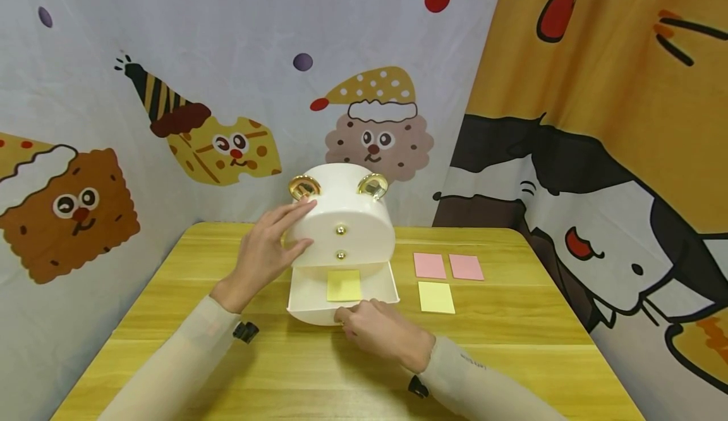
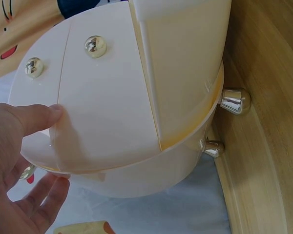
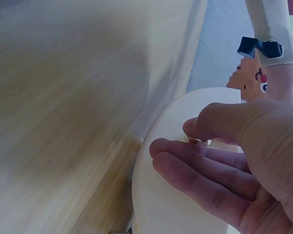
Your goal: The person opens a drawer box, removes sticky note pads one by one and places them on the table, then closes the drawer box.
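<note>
A white rounded box (image 1: pixel 364 219) with two gold ears (image 1: pixel 373 185) and gold knobs (image 2: pixel 95 46) stands on the table. Its bottom drawer (image 1: pixel 309 315) is pulled out, and a yellow sticky note (image 1: pixel 344 286) lies inside. My left hand (image 1: pixel 258 253) rests against the box's left side, thumb on the front face and fingers along the side and top edge. At the drawer front, my right hand (image 1: pixel 383 332) pinches a small gold knob (image 3: pixel 197 140) between thumb and index finger; the knob is mostly hidden by them.
On the wooden table (image 1: pixel 500 345), right of the box, lie two pink sticky notes (image 1: pixel 429 265) and a pale yellow sticky note (image 1: pixel 436 298). A cloth backdrop (image 1: pixel 239 42) with cartoon prints hangs behind the table and along its sides.
</note>
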### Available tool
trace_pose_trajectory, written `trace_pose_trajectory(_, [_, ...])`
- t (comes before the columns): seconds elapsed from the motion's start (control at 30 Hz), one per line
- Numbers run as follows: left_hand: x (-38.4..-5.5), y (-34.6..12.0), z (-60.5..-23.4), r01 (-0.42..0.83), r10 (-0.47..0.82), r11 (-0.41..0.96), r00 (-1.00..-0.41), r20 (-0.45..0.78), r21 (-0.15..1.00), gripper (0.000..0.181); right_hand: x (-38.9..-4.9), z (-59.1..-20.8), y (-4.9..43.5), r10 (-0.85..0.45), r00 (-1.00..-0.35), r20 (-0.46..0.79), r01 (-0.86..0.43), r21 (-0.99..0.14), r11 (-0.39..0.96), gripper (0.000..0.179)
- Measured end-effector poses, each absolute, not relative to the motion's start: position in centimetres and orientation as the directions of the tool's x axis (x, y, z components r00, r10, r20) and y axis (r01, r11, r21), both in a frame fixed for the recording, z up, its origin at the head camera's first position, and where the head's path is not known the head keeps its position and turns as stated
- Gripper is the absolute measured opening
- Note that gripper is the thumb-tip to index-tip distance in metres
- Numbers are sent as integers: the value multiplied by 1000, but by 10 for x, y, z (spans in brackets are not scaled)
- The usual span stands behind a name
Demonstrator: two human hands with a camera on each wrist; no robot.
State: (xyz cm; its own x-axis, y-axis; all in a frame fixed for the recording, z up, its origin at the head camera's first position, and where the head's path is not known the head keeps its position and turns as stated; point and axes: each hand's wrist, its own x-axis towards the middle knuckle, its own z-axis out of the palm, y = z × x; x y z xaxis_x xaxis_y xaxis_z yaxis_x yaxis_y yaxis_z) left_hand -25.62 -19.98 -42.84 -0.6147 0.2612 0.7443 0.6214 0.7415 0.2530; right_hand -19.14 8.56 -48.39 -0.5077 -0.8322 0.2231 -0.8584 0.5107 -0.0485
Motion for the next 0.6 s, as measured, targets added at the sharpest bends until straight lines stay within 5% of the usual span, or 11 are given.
trace_pose_trajectory(0.6, [-258,-200,-431,628,258,740,-594,762,239,84,-183,-485,87,-838,-501,216,-862,-44,504,14])
